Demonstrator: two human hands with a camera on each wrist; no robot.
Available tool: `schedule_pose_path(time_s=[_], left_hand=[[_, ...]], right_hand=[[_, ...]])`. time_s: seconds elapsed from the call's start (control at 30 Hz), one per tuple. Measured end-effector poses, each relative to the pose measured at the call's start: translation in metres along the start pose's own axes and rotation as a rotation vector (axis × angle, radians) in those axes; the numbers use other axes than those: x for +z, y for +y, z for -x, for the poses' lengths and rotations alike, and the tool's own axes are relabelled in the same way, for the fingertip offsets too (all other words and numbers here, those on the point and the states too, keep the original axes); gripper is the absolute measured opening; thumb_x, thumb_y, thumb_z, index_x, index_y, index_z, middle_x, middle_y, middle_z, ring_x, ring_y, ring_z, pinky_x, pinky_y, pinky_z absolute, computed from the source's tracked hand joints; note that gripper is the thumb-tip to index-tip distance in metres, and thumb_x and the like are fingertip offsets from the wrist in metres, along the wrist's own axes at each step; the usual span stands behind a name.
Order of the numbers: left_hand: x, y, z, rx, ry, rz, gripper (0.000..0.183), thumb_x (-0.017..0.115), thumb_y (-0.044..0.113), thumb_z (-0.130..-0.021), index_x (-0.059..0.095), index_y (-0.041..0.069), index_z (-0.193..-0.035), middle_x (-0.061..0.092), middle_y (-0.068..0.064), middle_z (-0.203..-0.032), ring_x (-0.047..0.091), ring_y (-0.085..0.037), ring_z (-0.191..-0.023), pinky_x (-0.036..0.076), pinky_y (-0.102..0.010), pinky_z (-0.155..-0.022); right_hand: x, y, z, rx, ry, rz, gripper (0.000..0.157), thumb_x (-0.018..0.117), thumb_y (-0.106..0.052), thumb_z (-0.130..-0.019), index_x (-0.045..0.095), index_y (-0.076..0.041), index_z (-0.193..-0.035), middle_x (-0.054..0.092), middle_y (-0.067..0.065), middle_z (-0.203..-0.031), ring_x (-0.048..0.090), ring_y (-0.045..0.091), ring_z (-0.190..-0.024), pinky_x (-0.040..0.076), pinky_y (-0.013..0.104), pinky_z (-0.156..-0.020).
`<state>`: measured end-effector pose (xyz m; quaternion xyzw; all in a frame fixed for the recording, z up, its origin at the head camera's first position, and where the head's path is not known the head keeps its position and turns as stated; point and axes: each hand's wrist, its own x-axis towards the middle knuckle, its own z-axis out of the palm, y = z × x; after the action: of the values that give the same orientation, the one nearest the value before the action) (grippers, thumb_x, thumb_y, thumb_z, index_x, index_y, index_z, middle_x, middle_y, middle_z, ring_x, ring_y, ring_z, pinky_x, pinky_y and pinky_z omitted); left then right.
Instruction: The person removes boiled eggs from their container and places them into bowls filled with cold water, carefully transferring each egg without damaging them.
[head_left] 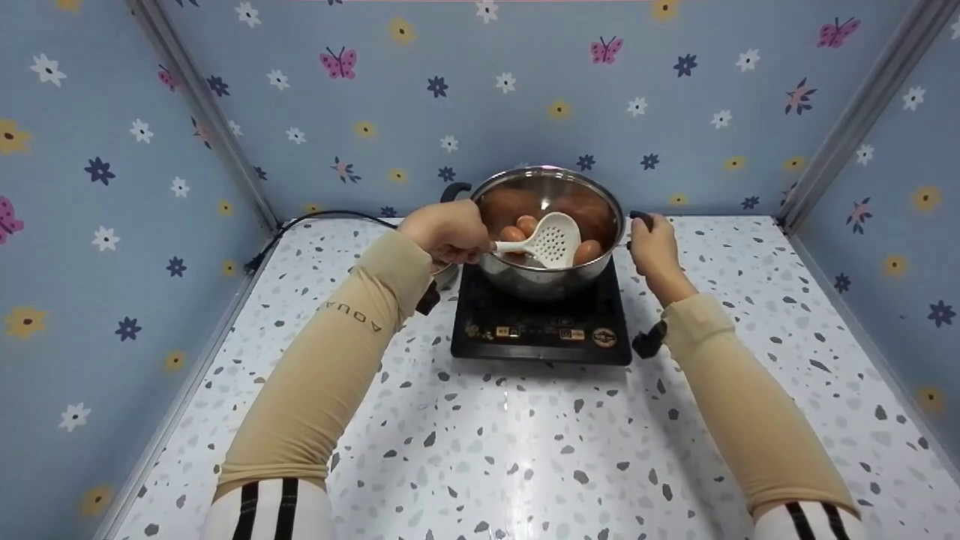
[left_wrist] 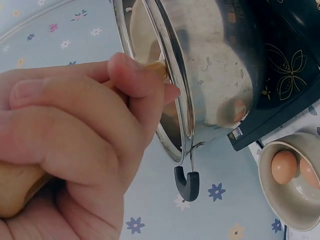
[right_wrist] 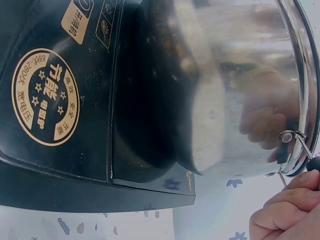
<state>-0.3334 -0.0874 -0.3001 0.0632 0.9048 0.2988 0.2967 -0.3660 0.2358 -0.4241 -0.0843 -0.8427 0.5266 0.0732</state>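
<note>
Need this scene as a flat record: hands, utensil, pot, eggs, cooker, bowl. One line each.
left grip: holds slotted spoon
right grip: on the pot's right handle
spoon: head inside the pot's opening, no egg visible on it
pot: steel, upright, on the cooker
eggs in pot: at least three visible, brown
cooker: black, flat, on speckled table; power state unclear
bowl: pale, left of cooker, two eggs visible inside

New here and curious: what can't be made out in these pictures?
Grip of skimmer: head view, mostly behind left hand.
Floor of pot: head view, partly behind skimmer and eggs.
Rest of bowl: left wrist view, past right edge.
Rest of right hand: right wrist view, past frame edge.
</note>
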Motion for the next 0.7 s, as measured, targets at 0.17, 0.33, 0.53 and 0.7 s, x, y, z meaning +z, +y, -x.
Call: schedule_pose_path(time_s=[0.17,0.33,0.53,0.7], left_hand=[[0.000,0.001,0.000,-0.015,-0.002,-0.002,0.035,0.058,0.009,-0.105,0.061,0.007,-0.070,0.048,0.002,-0.054,0.037,-0.008,-0.043,0.029,-0.023,-0.044],[0.002,0.001,-0.001,-0.004,-0.030,0.008,0.043,0.064,0.014,-0.106,0.059,0.009,-0.063,0.046,0.003,-0.052,0.036,-0.008,-0.042,0.028,-0.022,-0.044],[0.001,-0.001,-0.002,0.025,-0.076,0.035,0.042,0.067,0.023,-0.107,0.064,0.008,-0.068,0.048,0.002,-0.055,0.036,-0.009,-0.044,0.029,-0.024,-0.046],[0.000,-0.010,-0.004,0.034,-0.087,0.081,0.040,0.069,0.028,-0.108,0.069,0.010,-0.072,0.050,0.004,-0.056,0.036,-0.008,-0.045,0.031,-0.024,-0.047]], right_hand=[[0.000,0.000,0.000,0.001,0.006,0.003,0.050,0.036,-0.026,-0.115,0.050,0.006,-0.151,0.056,0.021,-0.123,0.054,0.020,-0.087,0.044,0.024,-0.060],[0.000,0.000,0.001,0.005,-0.004,-0.006,0.051,0.035,-0.026,-0.116,0.047,0.007,-0.154,0.055,0.026,-0.140,0.055,0.026,-0.107,0.047,0.028,-0.078],[0.000,-0.002,0.002,0.006,-0.010,-0.005,0.052,0.035,-0.025,-0.116,0.047,0.006,-0.155,0.055,0.026,-0.141,0.055,0.027,-0.109,0.047,0.028,-0.080],[-0.002,-0.001,0.001,0.018,-0.026,0.000,0.052,0.034,-0.027,-0.116,0.046,0.004,-0.156,0.054,0.018,-0.121,0.054,0.020,-0.086,0.045,0.026,-0.065]])
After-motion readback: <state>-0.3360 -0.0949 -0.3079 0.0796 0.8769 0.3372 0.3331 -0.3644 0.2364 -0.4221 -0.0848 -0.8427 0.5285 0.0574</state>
